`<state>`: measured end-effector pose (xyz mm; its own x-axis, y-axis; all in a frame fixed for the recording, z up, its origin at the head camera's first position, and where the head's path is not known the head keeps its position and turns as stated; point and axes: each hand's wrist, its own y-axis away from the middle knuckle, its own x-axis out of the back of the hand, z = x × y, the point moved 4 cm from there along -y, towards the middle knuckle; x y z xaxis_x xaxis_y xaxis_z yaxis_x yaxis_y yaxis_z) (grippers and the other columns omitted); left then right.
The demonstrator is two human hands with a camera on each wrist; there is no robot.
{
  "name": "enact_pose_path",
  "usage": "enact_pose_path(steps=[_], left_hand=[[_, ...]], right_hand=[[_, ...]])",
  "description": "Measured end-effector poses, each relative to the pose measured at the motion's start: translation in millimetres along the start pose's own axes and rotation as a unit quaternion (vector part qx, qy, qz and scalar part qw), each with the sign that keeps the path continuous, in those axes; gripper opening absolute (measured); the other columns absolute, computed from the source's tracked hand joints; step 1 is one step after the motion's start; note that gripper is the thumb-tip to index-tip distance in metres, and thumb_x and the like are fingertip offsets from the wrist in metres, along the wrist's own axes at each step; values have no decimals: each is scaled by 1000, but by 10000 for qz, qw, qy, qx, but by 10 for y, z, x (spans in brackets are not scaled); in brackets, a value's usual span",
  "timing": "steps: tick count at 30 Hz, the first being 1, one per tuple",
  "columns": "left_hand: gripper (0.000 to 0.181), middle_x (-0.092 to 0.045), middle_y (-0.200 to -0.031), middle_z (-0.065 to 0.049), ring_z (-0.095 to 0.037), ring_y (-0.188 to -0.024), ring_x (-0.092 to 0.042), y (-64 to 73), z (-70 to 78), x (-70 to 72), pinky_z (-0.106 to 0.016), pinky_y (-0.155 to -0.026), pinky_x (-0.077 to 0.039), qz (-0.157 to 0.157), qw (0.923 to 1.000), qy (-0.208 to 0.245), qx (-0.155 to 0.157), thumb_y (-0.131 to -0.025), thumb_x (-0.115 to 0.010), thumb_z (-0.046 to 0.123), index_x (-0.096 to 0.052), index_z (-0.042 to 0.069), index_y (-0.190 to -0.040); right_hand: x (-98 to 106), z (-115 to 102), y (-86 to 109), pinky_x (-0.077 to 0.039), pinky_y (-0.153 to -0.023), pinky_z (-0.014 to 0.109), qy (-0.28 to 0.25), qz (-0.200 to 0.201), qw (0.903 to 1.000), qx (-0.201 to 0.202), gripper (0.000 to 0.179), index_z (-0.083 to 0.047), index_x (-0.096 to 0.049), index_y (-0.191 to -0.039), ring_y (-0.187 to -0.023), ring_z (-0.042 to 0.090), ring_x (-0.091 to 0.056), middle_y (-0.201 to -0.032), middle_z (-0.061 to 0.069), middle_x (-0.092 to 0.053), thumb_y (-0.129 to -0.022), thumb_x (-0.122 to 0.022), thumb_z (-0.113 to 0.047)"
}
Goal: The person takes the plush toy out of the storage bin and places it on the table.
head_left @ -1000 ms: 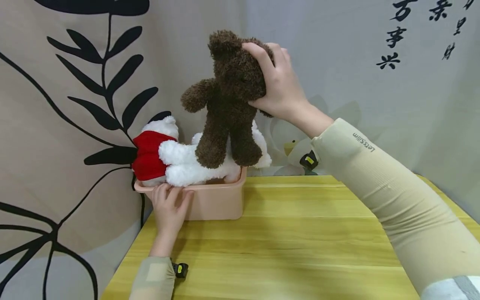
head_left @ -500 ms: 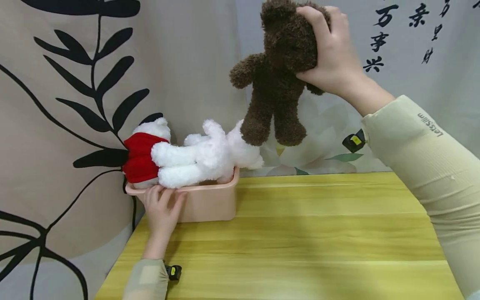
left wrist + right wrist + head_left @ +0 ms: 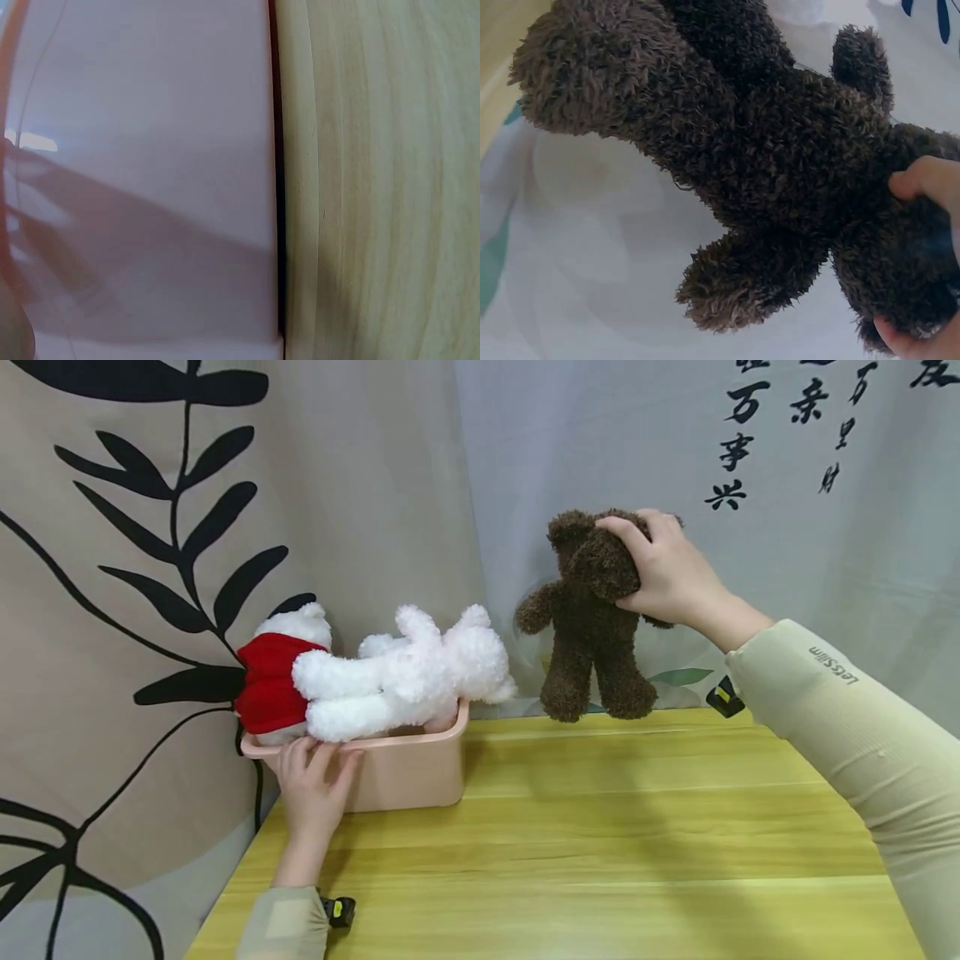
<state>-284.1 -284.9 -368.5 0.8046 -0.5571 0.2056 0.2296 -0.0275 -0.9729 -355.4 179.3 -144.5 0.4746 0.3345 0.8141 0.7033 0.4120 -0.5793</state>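
Observation:
My right hand (image 3: 671, 568) grips a dark brown teddy bear (image 3: 596, 635) by its head, fingers over the top and thumb at the cheek. The bear hangs upright at the far side of the table, its feet overlapping the table's back edge in the head view. In the right wrist view the bear's shaggy body (image 3: 795, 150) fills the middle. At the left, my left hand (image 3: 311, 785) rests on the near rim of a pink plastic bin (image 3: 408, 772), fingers over the edge. A white plush toy (image 3: 405, 672) and another in a red top (image 3: 273, 685) lie in the bin.
The wooden table (image 3: 585, 843) stretches right and forward of the bin. Behind it hangs a curtain (image 3: 375, 485) with black leaf prints and dark lettering. In the left wrist view the bin's smooth wall (image 3: 150, 165) stands beside the table surface (image 3: 390, 187).
My right hand has carried the brown bear from over the bin to the right, rising first and then lowering toward the table's back edge. My left hand stays on the bin rim.

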Motion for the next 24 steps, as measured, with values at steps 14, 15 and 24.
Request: enact_pose_path(steps=[14, 15, 24], left_hand=[[40, -56, -96, -22, -43, -91, -48, 87, -13, -1, -54, -83, -31, -201, 9997, -42, 89, -90, -67, 41, -67, 1, -91], [40, -56, -97, -22, -43, -91, -48, 84, -13, -5, -53, -83, -31, -193, 9998, -43, 83, -90, -67, 41, -68, 1, -91], [41, -55, -95, -21, -42, -90, -49, 35, -29, -14, -52, -82, -32, -81, 9999, -69, 17, -90, -67, 43, -66, 1, -89]], right_hand=[[-1295, 113, 366, -39, -87, 66, -33, -634, 9977, 243, 99, -23, -30, -149, -127, 47, -34, -141, 27, -32, -69, -89, -20], [-1391, 114, 402, -39, -86, 67, 43, -675, 9973, 268, 99, -23, -30, -149, -127, 47, -33, -141, 27, -31, -70, -89, -20], [-1986, 87, 563, -38, -89, 68, -20, -761, 9971, 29, 100, -23, -24, -151, -134, 48, -25, -147, 29, -23, -73, -86, -13]])
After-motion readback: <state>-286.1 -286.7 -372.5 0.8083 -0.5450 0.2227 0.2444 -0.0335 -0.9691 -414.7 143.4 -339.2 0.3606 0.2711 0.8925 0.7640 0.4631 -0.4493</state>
